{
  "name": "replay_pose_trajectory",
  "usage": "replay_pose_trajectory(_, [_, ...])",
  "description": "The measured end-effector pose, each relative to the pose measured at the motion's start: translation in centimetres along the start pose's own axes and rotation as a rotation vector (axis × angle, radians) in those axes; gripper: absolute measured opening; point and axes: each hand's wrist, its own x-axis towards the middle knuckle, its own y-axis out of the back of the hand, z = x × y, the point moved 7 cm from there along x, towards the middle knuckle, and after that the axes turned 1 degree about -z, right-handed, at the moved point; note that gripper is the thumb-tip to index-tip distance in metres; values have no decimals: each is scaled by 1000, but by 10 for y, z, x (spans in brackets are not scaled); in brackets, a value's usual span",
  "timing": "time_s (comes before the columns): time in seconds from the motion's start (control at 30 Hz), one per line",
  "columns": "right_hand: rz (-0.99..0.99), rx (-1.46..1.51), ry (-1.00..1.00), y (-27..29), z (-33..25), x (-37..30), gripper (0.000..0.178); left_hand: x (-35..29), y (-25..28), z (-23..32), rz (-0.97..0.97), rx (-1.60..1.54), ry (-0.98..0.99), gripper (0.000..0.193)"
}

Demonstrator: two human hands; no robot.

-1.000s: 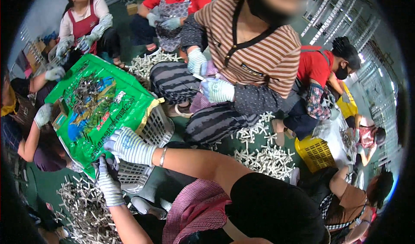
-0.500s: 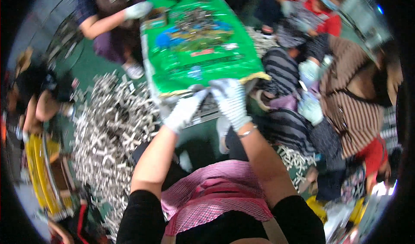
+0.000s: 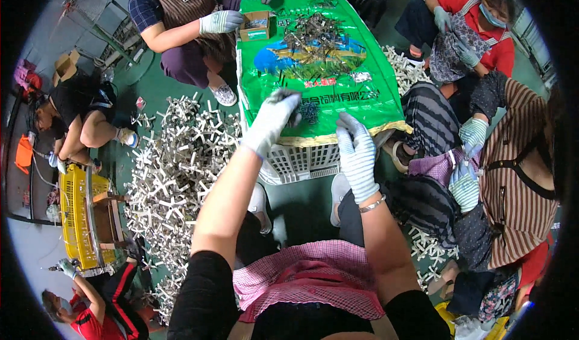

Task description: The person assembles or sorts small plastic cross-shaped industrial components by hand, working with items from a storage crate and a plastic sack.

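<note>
A green plastic sack (image 3: 265, 90) lies flat as a cover over a white slatted crate (image 3: 295, 165) in front of me. My left hand (image 3: 274, 120), in a white knit glove, is over the sack's near edge with its fingers bent together; whatever is in them is too small to make out. Just right of its fingertips sits a small heap of dark bluish pieces (image 3: 309, 112), perhaps screws. My right hand (image 3: 357, 156), in a striped glove, hovers by the near right edge, fingers loosely apart and nothing seen in them. A larger pile of dark metal pieces (image 3: 316, 32) lies farther back.
A big heap of whitish cross-shaped parts (image 3: 175, 201) covers the floor on my left. Across the sack, a co-worker's gloved hand (image 3: 221, 22) touches a small cardboard box (image 3: 254, 26). Other people crouch on both sides. A yellow crate (image 3: 78, 213) stands far left.
Both hands were together at the sack's near edge; they have come apart, the left up over the sack, the right lower right. The view has shifted, and the small dark heap now shows.
</note>
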Motion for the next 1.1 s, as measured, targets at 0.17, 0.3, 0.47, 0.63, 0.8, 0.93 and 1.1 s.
replay_pose_trajectory(0.17, [-18,-217,35,16,-11,9,25,126,-19,21,141,1119,-301,29])
replay_pose_trajectory(0.3, [-60,-188,-6,17,-6,9,20,182,-32,43,182,1330,-259,33])
replay_pose_trajectory(0.47, [-139,-171,-50,14,-14,18,19,242,-26,74,411,1431,-289,53])
replay_pose_trajectory(0.63, [-181,-159,39,3,-21,11,18,241,-34,101,278,1720,-207,58])
replay_pose_trajectory(0.8, [-175,-182,-15,-5,-15,6,19,167,-18,136,194,1608,-513,32])
replay_pose_trajectory(0.93, [-138,-189,28,0,-9,-1,18,38,-21,124,118,1514,-705,27])
replay_pose_trajectory(1.1, [-126,-461,290,51,-50,-16,15,-140,-5,69,-313,1660,-859,24])
